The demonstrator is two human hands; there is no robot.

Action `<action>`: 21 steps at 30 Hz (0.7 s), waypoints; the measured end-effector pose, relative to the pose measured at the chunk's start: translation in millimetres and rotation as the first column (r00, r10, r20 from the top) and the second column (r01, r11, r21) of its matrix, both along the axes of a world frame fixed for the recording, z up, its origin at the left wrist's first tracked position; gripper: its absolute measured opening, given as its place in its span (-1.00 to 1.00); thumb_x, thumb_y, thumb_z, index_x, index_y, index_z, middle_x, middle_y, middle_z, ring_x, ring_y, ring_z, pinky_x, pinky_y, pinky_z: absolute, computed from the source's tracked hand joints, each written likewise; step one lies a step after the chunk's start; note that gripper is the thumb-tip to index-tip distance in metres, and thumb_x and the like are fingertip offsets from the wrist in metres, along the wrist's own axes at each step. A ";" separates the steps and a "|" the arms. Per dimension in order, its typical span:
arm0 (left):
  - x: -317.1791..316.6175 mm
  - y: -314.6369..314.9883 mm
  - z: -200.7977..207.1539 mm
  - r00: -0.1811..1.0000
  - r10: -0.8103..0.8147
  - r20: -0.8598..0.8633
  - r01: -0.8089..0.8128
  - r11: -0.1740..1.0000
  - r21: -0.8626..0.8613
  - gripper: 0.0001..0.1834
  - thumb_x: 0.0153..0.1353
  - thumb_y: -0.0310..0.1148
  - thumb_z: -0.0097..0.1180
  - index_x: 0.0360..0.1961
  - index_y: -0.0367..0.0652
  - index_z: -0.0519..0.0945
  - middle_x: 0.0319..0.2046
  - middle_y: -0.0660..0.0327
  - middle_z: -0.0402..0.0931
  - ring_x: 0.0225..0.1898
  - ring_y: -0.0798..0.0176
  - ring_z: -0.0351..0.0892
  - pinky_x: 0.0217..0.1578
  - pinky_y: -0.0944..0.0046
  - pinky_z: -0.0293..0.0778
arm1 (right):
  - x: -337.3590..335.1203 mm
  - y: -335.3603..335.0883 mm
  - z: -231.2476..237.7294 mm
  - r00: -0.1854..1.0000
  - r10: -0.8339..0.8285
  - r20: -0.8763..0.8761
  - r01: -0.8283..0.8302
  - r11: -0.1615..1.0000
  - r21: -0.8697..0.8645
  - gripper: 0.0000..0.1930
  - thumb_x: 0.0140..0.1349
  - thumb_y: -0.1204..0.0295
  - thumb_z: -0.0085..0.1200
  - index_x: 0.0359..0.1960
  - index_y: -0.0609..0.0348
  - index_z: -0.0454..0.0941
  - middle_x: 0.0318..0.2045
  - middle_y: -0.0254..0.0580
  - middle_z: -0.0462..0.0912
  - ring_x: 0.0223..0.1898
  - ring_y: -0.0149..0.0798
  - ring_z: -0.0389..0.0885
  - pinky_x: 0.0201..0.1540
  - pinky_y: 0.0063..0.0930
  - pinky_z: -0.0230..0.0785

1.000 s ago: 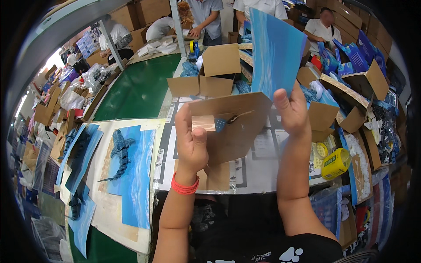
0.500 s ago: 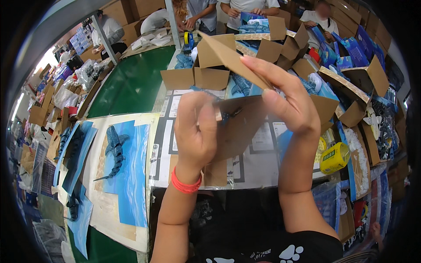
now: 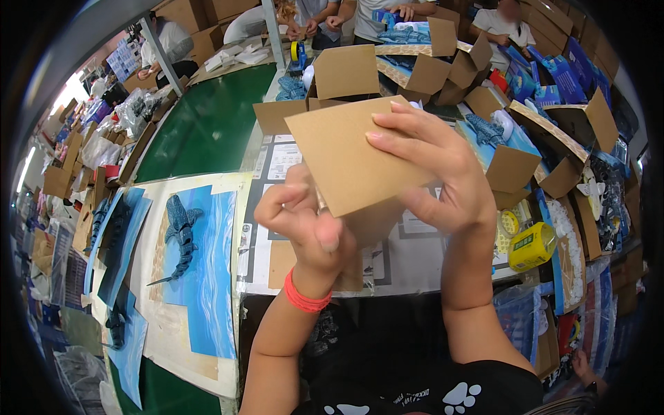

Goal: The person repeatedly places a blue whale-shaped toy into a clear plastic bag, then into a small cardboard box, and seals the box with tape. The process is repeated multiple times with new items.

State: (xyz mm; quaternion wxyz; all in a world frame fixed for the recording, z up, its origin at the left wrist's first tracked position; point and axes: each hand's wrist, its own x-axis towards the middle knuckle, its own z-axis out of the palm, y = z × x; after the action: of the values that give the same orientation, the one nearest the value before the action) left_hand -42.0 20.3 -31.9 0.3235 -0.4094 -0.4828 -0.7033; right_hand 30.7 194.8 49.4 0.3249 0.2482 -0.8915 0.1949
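A plain brown cardboard box (image 3: 349,155) is held up and tilted over the bench, its square end flap lying across the top. My right hand (image 3: 446,166) grips it from the right, fingers spread over the flap and thumb against the side below. At the lower left corner of the box, the curled fingers of my left hand (image 3: 304,221) press against its edge. Part of that grip is hidden behind the cardboard. The inside of the box does not show from here. Below it, printed sheets (image 3: 415,266) cover the bench top.
To the left, a blue jointed shark toy (image 3: 181,235) lies on a sea-printed card (image 3: 211,277). A yellow bottle (image 3: 531,247) is at the right, beside several open boxes (image 3: 508,173). A green bench surface (image 3: 207,124) extends behind; other people work at the far side.
The box has turned so that its flap, earlier raised, now faces me and covers the dark opening. My left hand has shifted slightly down along the box's edge.
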 end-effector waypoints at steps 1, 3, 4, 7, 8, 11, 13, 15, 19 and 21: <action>1.1 3.6 0.4 1.000 -0.017 -0.015 0.018 0.999 0.043 -0.45 0.53 0.12 -0.24 0.02 -0.25 0.21 -0.05 0.01 0.38 -0.02 0.21 0.43 0.11 0.21 0.33 | 0.6 -0.1 -0.8 1.000 -0.027 0.000 0.027 0.999 0.025 -0.39 -0.01 0.19 0.17 0.10 0.23 0.65 0.21 0.16 0.54 0.33 0.25 0.42 0.39 0.01 0.19; 9.6 -2.9 4.2 0.998 -0.030 0.048 0.030 0.999 -0.015 -0.50 0.55 0.04 -0.26 0.03 -0.27 0.24 -0.04 0.01 0.38 0.00 0.20 0.43 0.12 0.21 0.31 | 3.4 -4.1 -0.4 0.999 -0.049 0.000 0.049 0.999 0.021 -0.40 -0.02 0.20 0.18 0.10 0.23 0.65 0.18 0.14 0.56 0.30 0.26 0.44 0.38 0.03 0.20; 12.5 -6.3 4.5 0.996 -0.022 0.082 0.027 0.998 -0.061 -0.53 0.56 0.00 -0.27 0.03 -0.28 0.25 -0.03 0.00 0.38 0.00 0.19 0.42 0.13 0.22 0.30 | 4.5 -5.8 0.6 0.998 -0.062 -0.001 0.062 0.998 0.019 -0.40 -0.03 0.21 0.18 0.09 0.23 0.66 0.16 0.14 0.57 0.28 0.26 0.45 0.38 0.04 0.20; 13.4 -17.8 5.5 0.986 0.077 0.148 -0.044 0.977 -0.209 -0.62 0.58 -0.11 -0.31 0.00 -0.28 0.29 -0.05 0.01 0.37 -0.02 0.22 0.38 0.13 0.22 0.28 | 3.1 -12.3 6.3 0.985 -0.079 -0.156 0.090 0.994 0.066 -0.54 -0.01 0.26 0.29 -0.04 0.15 0.71 0.06 0.06 0.62 0.12 0.26 0.54 0.31 0.02 0.32; 15.5 -16.4 7.6 0.985 0.098 0.140 -0.069 0.978 -0.198 -0.65 0.58 -0.15 -0.31 -0.02 -0.27 0.30 -0.06 0.02 0.37 -0.04 0.24 0.37 0.12 0.23 0.28 | 7.1 -18.4 7.6 0.966 -0.147 -0.212 0.171 0.980 0.102 -0.56 -0.01 0.27 0.30 -0.04 0.14 0.71 0.06 0.02 0.62 0.11 0.22 0.53 0.30 0.03 0.33; 11.2 -14.3 9.7 0.976 0.197 0.093 -0.176 0.965 -0.193 -0.72 0.58 -0.24 -0.30 -0.07 -0.27 0.32 -0.09 0.05 0.37 -0.09 0.27 0.33 0.08 0.23 0.28 | 21.4 -46.5 0.4 0.928 -0.236 -0.287 0.280 0.953 0.121 -0.57 -0.02 0.32 0.31 -0.04 0.06 0.72 0.05 -0.06 0.62 0.10 0.10 0.54 0.29 0.07 0.30; 8.3 -14.7 7.6 0.967 0.241 0.082 -0.222 0.955 -0.198 -0.75 0.57 -0.27 -0.28 -0.09 -0.27 0.32 -0.11 0.07 0.37 -0.12 0.28 0.32 0.05 0.23 0.29 | 18.8 -59.9 -15.5 0.967 -0.172 -0.187 0.180 0.983 0.024 -0.54 -0.07 0.39 0.31 -0.01 -0.03 0.73 0.03 -0.08 0.63 0.11 0.03 0.55 0.34 0.12 0.21; 6.8 -14.1 6.9 0.966 0.241 0.098 -0.220 0.957 -0.190 -0.77 0.57 -0.29 -0.24 -0.11 -0.27 0.32 -0.12 0.08 0.36 -0.13 0.28 0.31 0.02 0.23 0.29 | 17.3 -63.3 -16.1 0.953 -0.215 -0.214 0.216 0.976 -0.018 -0.53 -0.11 0.39 0.40 -0.04 -0.01 0.74 -0.06 -0.17 0.64 -0.02 -0.02 0.57 0.23 0.02 0.31; 15.6 -11.4 8.4 0.985 0.154 0.072 -0.138 0.972 -0.190 -0.75 0.56 -0.25 -0.17 -0.12 -0.25 0.34 -0.17 0.10 0.38 -0.16 0.29 0.33 0.00 0.24 0.31 | 9.3 -57.1 -25.6 0.909 -0.270 -0.318 0.252 0.963 -0.099 -0.60 -0.11 0.31 0.42 -0.13 -0.01 0.78 -0.19 -0.27 0.62 -0.12 -0.06 0.55 0.09 -0.09 0.35; 13.9 -11.9 5.8 0.991 0.113 0.075 -0.101 0.984 -0.147 -0.72 0.55 -0.19 -0.09 -0.11 -0.25 0.36 -0.16 0.08 0.42 -0.15 0.28 0.38 0.00 0.25 0.34 | 10.4 -60.1 -29.1 0.893 -0.296 -0.339 0.269 0.955 -0.126 -0.63 -0.09 0.33 0.42 -0.16 -0.02 0.79 -0.20 -0.29 0.62 -0.11 -0.07 0.55 0.12 -0.09 0.34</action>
State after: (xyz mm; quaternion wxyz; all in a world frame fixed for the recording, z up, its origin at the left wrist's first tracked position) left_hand -28.0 8.4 -26.2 0.3101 -0.3756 -0.5663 -0.6649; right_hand 41.2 134.7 20.3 0.5140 0.1346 -0.8369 0.1313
